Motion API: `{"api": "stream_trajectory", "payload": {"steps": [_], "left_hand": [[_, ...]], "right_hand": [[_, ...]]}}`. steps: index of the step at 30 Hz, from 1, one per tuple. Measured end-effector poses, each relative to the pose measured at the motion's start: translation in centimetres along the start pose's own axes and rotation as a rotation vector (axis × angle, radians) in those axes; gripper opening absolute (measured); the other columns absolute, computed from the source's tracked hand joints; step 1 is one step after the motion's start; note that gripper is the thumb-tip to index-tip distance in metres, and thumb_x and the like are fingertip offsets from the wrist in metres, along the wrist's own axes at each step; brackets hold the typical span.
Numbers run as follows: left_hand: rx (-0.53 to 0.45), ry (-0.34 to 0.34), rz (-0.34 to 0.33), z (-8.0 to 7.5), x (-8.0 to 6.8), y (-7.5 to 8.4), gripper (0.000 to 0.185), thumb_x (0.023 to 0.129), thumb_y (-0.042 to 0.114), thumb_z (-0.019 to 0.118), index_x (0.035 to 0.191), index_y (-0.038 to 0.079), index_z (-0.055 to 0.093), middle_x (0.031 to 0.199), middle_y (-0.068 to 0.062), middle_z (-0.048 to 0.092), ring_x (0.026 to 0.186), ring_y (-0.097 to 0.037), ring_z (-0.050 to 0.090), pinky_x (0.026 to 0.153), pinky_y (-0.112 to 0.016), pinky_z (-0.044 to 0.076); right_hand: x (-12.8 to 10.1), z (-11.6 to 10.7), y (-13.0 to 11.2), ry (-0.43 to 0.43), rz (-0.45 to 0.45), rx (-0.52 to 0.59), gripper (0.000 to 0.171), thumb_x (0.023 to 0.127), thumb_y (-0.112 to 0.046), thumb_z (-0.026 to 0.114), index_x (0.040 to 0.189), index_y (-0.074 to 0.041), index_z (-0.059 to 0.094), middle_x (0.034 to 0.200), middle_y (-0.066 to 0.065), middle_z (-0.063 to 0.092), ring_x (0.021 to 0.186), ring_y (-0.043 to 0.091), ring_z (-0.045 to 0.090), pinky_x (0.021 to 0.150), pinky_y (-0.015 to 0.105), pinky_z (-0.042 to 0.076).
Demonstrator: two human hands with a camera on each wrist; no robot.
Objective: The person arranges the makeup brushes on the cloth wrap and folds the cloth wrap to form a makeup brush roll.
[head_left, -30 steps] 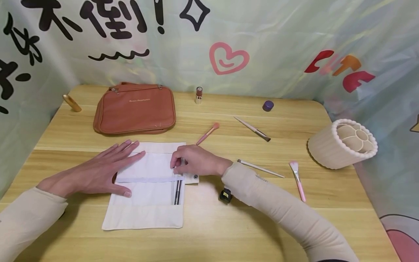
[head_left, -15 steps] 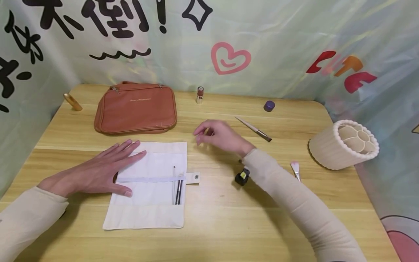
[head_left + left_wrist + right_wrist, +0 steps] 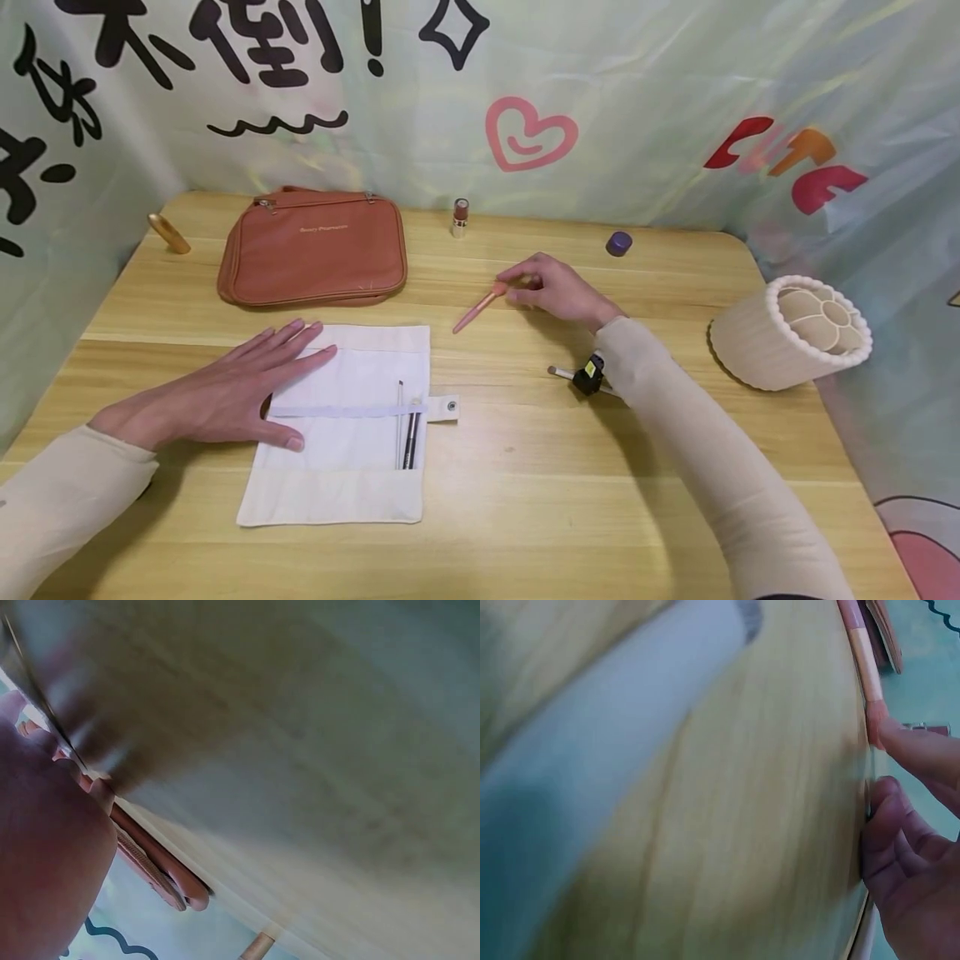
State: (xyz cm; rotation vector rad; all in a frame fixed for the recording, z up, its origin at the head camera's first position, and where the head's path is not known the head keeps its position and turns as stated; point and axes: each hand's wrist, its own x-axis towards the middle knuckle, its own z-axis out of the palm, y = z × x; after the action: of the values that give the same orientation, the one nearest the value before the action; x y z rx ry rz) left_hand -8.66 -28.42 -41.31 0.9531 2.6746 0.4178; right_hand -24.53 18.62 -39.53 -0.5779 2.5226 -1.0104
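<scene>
Left hand (image 3: 225, 392) lies flat, palm down, on the left part of the white cloth roll (image 3: 345, 425), fingers straight and slightly spread, holding nothing; likely pinning the cloth so it stays unrolled and doesn't slide on the table (image 3: 525, 500). Two thin dark brushes (image 3: 405, 425) sit upright under the roll's elastic band (image 3: 345, 410) at its right side, ends tucked in the bottom pocket, so the band is what keeps them in place. Right hand (image 3: 558, 290) is stretched out well beyond the roll, at the bristle end of the pink brush (image 3: 476, 308), which lies slanted on the bare wood between the roll and the brown pouch (image 3: 313, 248). Right fingers (image 3: 922, 754) are loosely curled; index tip touches the brush head in the wrist view, thumb close below it. Can't tell if it's a full pinch; brush looks flat on the table, not lifted. Another brush (image 3: 558, 372) is half hidden under the right wrist. Ribbed white holder (image 3: 787, 333) lies tipped at far right.
</scene>
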Motion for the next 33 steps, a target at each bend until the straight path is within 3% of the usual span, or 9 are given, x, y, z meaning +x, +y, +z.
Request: {"api": "stream_trajectory", "payload": {"steps": [7,12,15,18,22,28,33], "left_hand": [[0.006,-0.007,-0.002,0.0,0.1,0.0,0.113,0.088,0.078,0.073,0.176,0.028,0.023,0.186,-0.009,0.007,0.172,-0.035,0.002,0.129,-0.019,-0.017],[0.015,-0.001,0.005,0.0,0.1,0.0,0.112,0.088,0.077,0.074,0.176,0.027,0.024,0.185,-0.01,0.009,0.172,-0.035,0.003,0.129,-0.018,-0.018],[0.01,-0.003,0.002,-0.2,0.1,0.0,0.113,0.088,0.077,0.074,0.175,0.026,0.025,0.185,-0.011,0.009,0.172,-0.036,0.004,0.13,-0.021,-0.017],[0.004,-0.013,-0.006,-0.3,0.1,0.0,0.113,0.087,0.077,0.075,0.176,0.027,0.025,0.185,-0.01,0.008,0.172,-0.036,0.004,0.132,-0.024,-0.016],[0.007,-0.015,-0.003,-0.3,0.1,0.1,0.113,0.087,0.077,0.075,0.176,0.027,0.024,0.185,-0.01,0.008,0.172,-0.036,0.004,0.132,-0.023,-0.016],[0.014,-0.007,-0.001,-0.2,0.2,0.2,0.112,0.089,0.077,0.074,0.176,0.028,0.023,0.186,-0.01,0.007,0.172,-0.035,0.004,0.129,-0.019,-0.017],[0.015,-0.01,-0.006,-0.1,0.2,0.3,0.112,0.088,0.078,0.073,0.176,0.028,0.023,0.186,-0.009,0.007,0.172,-0.033,0.003,0.129,-0.019,-0.017]], "right_hand": [[0.1,0.5,-0.4,-0.02,-0.033,-0.052,0.032,0.102,-0.014,0.078,0.135,-0.012,0.078,0.131,0.016,0.061,0.107,0.029,0.058,0.097,0.042,0.053],[0.2,0.7,-0.5,-0.016,-0.05,-0.062,0.019,0.103,-0.015,0.077,0.121,-0.012,0.082,0.129,0.014,0.061,0.106,0.027,0.059,0.095,0.04,0.052],[0.2,0.8,-0.4,-0.017,-0.052,-0.044,0.011,0.105,-0.019,0.076,0.112,-0.013,0.081,0.12,0.011,0.064,0.098,0.025,0.056,0.088,0.037,0.049],[0.0,0.7,-0.3,-0.034,-0.044,0.032,0.011,0.107,-0.022,0.073,0.112,-0.013,0.077,0.108,0.007,0.067,0.09,0.024,0.053,0.08,0.033,0.045],[-0.3,0.5,-0.4,-0.055,-0.022,0.229,0.014,0.108,-0.021,0.07,0.117,-0.01,0.074,0.103,0.008,0.071,0.088,0.023,0.058,0.076,0.03,0.048],[-0.4,0.6,-2.0,-0.025,-0.009,0.49,0.016,0.106,-0.019,0.073,0.118,-0.008,0.073,0.117,0.021,0.078,0.1,0.032,0.071,0.092,0.038,0.06],[0.0,1.8,-3.9,-0.047,-0.039,0.55,0.014,0.105,-0.015,0.074,0.117,-0.008,0.073,0.121,0.026,0.075,0.107,0.038,0.072,0.098,0.044,0.063]]}}
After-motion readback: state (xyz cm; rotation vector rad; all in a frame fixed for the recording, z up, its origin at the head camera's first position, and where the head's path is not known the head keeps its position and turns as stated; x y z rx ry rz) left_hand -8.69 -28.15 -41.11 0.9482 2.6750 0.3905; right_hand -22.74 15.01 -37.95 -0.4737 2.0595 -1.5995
